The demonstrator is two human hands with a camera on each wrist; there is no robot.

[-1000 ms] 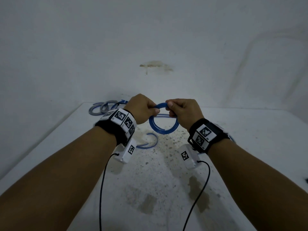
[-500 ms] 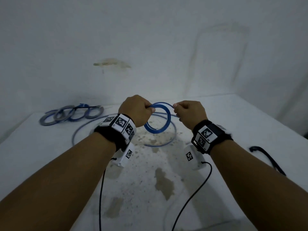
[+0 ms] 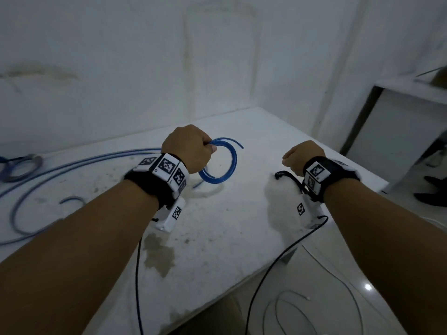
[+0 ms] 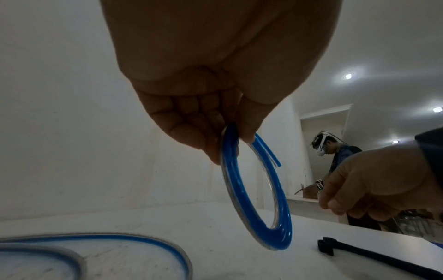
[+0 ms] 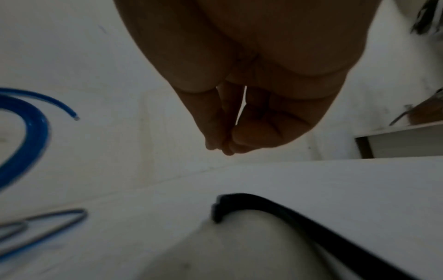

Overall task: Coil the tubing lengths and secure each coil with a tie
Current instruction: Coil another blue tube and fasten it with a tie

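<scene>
"White walls, a stained white desk (image 3: pixel 217 238) — what is that ring of blue doing in mid-air?"

"That's the blue coil (image 3: pixel 225 163), lifted clear of the desk. My left hand (image 3: pixel 191 151) has it pinched at the top, thumb and curled fingers (image 4: pixel 191 136) clamped where the turns overlap, so the loops can't spring apart. One cut end (image 3: pixel 239 146) pokes free past the grip."

"And the other hand?"

"My right hand (image 3: pixel 297 155) is well apart from the coil, low over the desk, just above the black tie (image 3: pixel 281 175). Its fingers (image 5: pixel 215 136) are bunched together, tips meeting, and from the wrist view they grasp nothing — the tie lies on the desk below them, untouched as far as I can judge."

"So the coil waits for the tie?"

"That's my reading: one hand holds the shape, the other goes for the fastener. The coil hangs upright, its open middle free, which should make threading the tie through easy."

"What's off to the left?"

"Loose blue tubing (image 3: pixel 72 163) trails across the desk, not yet wound — and at the far left edge lie finished coils (image 3: pixel 21 165), grey and blue. Whether those are tied I can't tell."
</scene>
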